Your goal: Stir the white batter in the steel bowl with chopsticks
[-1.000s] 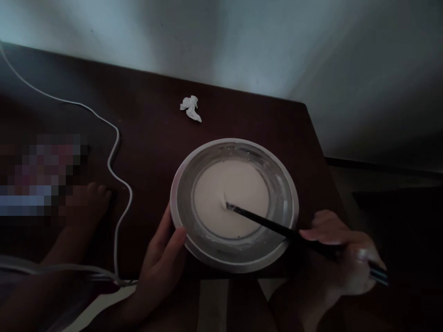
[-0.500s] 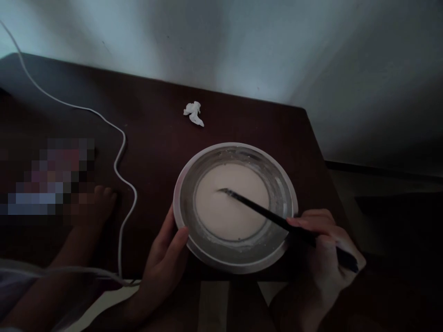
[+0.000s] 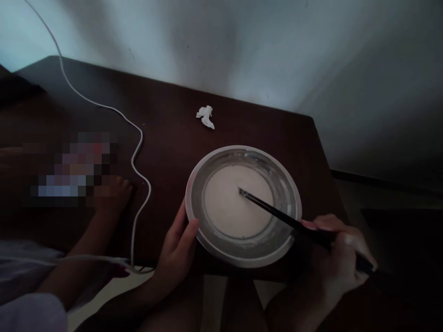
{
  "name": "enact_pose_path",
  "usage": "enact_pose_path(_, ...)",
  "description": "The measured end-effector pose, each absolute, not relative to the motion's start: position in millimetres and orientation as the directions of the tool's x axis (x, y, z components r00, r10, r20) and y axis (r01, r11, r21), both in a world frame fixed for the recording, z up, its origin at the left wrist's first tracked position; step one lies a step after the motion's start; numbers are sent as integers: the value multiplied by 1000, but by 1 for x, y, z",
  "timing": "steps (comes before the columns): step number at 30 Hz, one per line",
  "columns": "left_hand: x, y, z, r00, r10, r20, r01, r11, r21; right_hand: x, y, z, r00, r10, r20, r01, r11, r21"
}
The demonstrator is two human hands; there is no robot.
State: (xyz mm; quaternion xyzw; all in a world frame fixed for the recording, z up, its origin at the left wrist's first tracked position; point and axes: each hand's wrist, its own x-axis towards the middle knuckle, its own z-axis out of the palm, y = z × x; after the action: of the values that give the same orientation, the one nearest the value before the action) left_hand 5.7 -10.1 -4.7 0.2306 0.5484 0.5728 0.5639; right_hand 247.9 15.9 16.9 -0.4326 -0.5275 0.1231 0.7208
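A round metal bowl [image 3: 284,182] with a pale rim holds smooth white batter [image 3: 228,207] and sits near the front edge of a dark brown table [image 3: 166,133]. My left hand [image 3: 178,244] cups the bowl's left rim, thumb against the edge. My right hand [image 3: 337,256] is closed around dark chopsticks [image 3: 277,214]. Their tips dip into the batter near the bowl's middle.
A crumpled white tissue [image 3: 206,116] lies behind the bowl. A white cable [image 3: 136,152] snakes across the table's left half. Another person's hand [image 3: 110,196] rests on the table at the left beside a blurred object. A pale wall stands behind; the table ends just right of the bowl.
The chopstick tips have swept around inside the batter, from lower middle to left to centre. My right hand has shifted with them. The view has drifted left and down a little.
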Motion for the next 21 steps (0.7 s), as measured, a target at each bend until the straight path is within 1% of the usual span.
enact_pose_path(1,7,-10,-4,-261,895,-362,-400,241,884,250,17,16,383,610,694,250,655,-713)
enact_pose_path(3,10,-8,-2,-267,890,-370,-415,240,877,253,19,14,312,631,710,209,683,-699)
enact_pose_path(6,12,-7,-2,-268,905,-331,-412,203,888,251,20,14,309,664,680,290,616,-733)
enact_pose_path(9,12,-6,-3,-254,931,-261,-356,161,920,248,24,13,390,633,669,352,569,-743)
enact_pose_path(12,12,-6,-4,-259,934,-247,-328,155,932,252,26,10,453,580,677,284,626,-727)
enact_pose_path(14,11,-7,-4,-266,928,-261,-330,167,929,254,25,10,407,596,692,229,667,-709)
enact_pose_path(16,9,-9,-7,-250,927,-279,-337,187,923,250,22,12,332,658,676,215,645,-734)
enact_pose_path(18,7,-11,-11,-224,931,-289,-347,201,916,243,20,15,292,711,640,260,585,-769)
enact_pose_path(19,6,-12,-14,-219,932,-288,-347,201,916,240,19,16,304,712,632,301,558,-773)
enact_pose_path(21,3,-14,-18,-231,933,-276,-331,191,924,238,19,15,357,663,659,376,543,-750)
